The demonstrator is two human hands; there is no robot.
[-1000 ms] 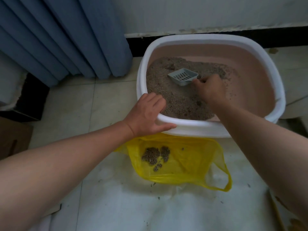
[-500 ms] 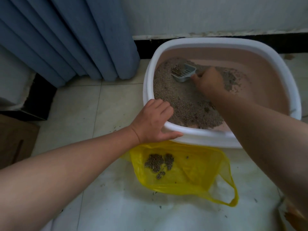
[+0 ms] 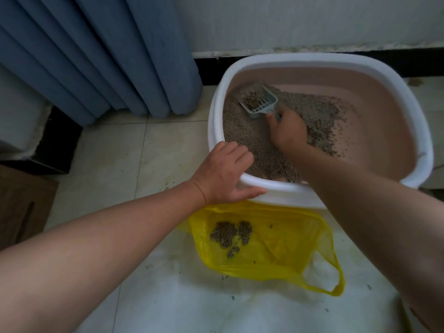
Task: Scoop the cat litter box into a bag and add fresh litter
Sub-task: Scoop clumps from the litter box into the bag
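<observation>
Curtain folds (image 3: 96, 56) hang blue at the far left, apart from the work. The litter box (image 3: 336, 59), white-rimmed and pink inside, sits on the floor tiles (image 3: 115, 150) against the far wall. Its litter (image 3: 252, 145) is banked toward the left, and the right side of the box bottom is almost bare, probably so the grains can be sifted in one heap.

The yellow bag (image 3: 288, 248) lies open-mouthed on the floor, touching the near wall of the box. Placed there, it likely keeps each carry short and limits spills. A few dark clumps (image 3: 230, 233) lie inside it.

The left hand (image 3: 223, 174) rests flat on the near left rim, fingers relaxed over the edge and thumb along the outside. It appears to steady the box against the digging.

The right hand (image 3: 288, 131) is closed around the handle of the grey scoop (image 3: 260, 104) at the far left of the litter. The slotted scoop holds a brownish clump (image 3: 252, 100) and is tilted, presumably to let loose grains fall through. Fresh litter looks not yet added.
</observation>
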